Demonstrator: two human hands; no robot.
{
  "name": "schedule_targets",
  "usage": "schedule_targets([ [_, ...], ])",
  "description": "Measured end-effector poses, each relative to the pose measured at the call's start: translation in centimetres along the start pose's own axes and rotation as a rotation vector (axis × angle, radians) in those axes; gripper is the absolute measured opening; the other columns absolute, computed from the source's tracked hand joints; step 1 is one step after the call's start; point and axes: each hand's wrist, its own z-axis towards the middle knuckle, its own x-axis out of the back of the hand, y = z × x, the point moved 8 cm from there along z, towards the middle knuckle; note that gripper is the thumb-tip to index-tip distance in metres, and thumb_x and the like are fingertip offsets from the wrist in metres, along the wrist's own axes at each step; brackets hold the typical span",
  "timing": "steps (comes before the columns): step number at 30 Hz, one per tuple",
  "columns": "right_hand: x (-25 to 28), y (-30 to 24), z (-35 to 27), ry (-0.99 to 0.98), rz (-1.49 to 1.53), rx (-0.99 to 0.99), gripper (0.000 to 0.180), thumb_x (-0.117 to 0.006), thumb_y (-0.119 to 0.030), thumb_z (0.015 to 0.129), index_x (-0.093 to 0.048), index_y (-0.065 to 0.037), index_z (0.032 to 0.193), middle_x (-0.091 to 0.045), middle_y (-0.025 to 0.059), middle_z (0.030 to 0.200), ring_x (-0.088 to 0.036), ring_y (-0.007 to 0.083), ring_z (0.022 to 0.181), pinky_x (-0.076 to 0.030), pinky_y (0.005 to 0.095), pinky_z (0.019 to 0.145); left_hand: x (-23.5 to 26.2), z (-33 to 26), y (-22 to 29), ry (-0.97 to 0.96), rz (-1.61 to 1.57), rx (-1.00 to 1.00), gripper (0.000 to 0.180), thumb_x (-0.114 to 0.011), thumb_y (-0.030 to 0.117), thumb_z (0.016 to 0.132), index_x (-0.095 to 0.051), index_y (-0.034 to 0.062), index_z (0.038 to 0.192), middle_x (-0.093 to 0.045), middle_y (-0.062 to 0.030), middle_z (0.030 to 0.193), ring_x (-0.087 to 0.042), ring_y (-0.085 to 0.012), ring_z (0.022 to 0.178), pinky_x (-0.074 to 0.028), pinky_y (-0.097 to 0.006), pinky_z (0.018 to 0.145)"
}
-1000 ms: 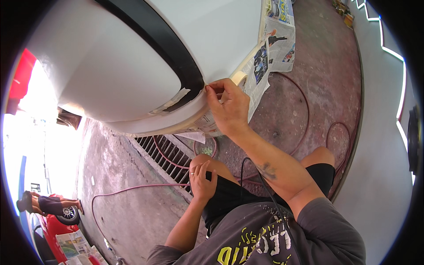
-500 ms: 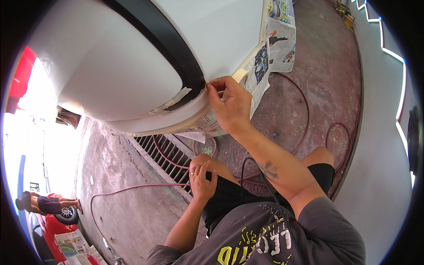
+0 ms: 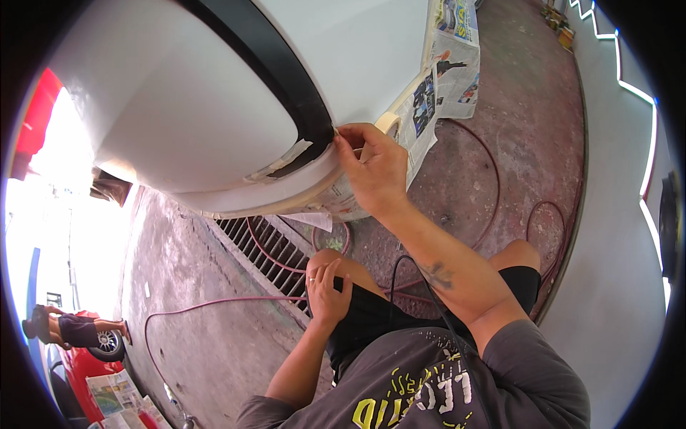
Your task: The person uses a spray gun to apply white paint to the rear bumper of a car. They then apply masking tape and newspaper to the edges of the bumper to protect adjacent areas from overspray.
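My right hand (image 3: 377,170) is closed, thumb and forefinger pinched at the lower corner of a black trim strip (image 3: 275,68) on a pale grey car body panel (image 3: 193,107). A roll of masking tape (image 3: 389,123) shows behind its knuckles, partly hidden, and appears to be held by its fingers. Torn masking tape (image 3: 289,159) lies across the strip's lower end. Newspaper (image 3: 454,86) is taped along the panel's edge and hangs down, some of it behind my hand. My left hand (image 3: 329,294) rests on my knee, fingers stretched out, holding nothing.
A red hose (image 3: 214,309) loops over the concrete floor, past a metal drain grate (image 3: 261,250). A black cable (image 3: 400,268) crosses my lap. At the far left, a person (image 3: 71,329) stands beside a red car (image 3: 84,368). A grey wall (image 3: 618,214) runs along the right.
The view has shifted very slightly. My right hand keeps its pinch at the trim corner, and my left hand has stayed on my knee.
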Motion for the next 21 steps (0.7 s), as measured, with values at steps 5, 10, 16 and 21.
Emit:
schedule_targets([
  [5, -0.18, -0.32, -0.08, -0.012, -0.013, 0.012, 0.019, -0.075, -0.011, 0.097, -0.076, -0.002, 0.113, -0.08, 0.0125, 0.095, -0.077, 0.0225, 0.086, -0.059, 0.0336, 0.08, -0.02, -0.09, -0.03, 0.0, 0.008, 0.002, 0.042, -0.078, 0.018, 0.09, -0.07, 0.006, 0.13, -0.071, -0.0163, 0.121, -0.065, -0.0377, 0.119, -0.047, -0.053, 0.105],
  [10, -0.54, -0.06, -0.15, -0.021, 0.037, 0.057, 0.021, -0.077, -0.01, 0.098, -0.075, -0.003, 0.118, -0.078, 0.0075, 0.096, -0.072, 0.0114, 0.084, -0.057, 0.028, 0.077, -0.16, -0.12, -0.07, -0.006, 0.023, 0.013, 0.043, -0.078, 0.019, 0.09, -0.07, 0.0058, 0.13, -0.071, -0.0171, 0.121, -0.065, -0.0382, 0.119, -0.047, -0.053, 0.106],
  [16, -0.47, -0.32, -0.38, -0.013, 0.013, 0.04, 0.02, -0.075, -0.013, 0.097, -0.076, -0.006, 0.116, -0.078, 0.0121, 0.095, -0.075, 0.0248, 0.084, -0.057, 0.0354, 0.078, -0.07, -0.17, -0.04, -0.005, 0.02, 0.006, 0.043, -0.078, 0.019, 0.09, -0.07, 0.0054, 0.13, -0.071, -0.0178, 0.121, -0.065, -0.0383, 0.119, -0.047, -0.053, 0.107],
  [21, -0.71, -0.14, -0.55, 0.01, -0.023, 0.107, 0.025, -0.079, -0.016, 0.095, -0.075, -0.008, 0.118, -0.077, 0.0109, 0.097, -0.073, 0.0257, 0.086, -0.058, 0.0367, 0.077, -0.17, -0.14, 0.06, -0.013, 0.018, 0.005, 0.043, -0.078, 0.019, 0.09, -0.07, 0.0053, 0.13, -0.071, -0.0182, 0.12, -0.065, -0.0385, 0.119, -0.046, -0.053, 0.107],
])
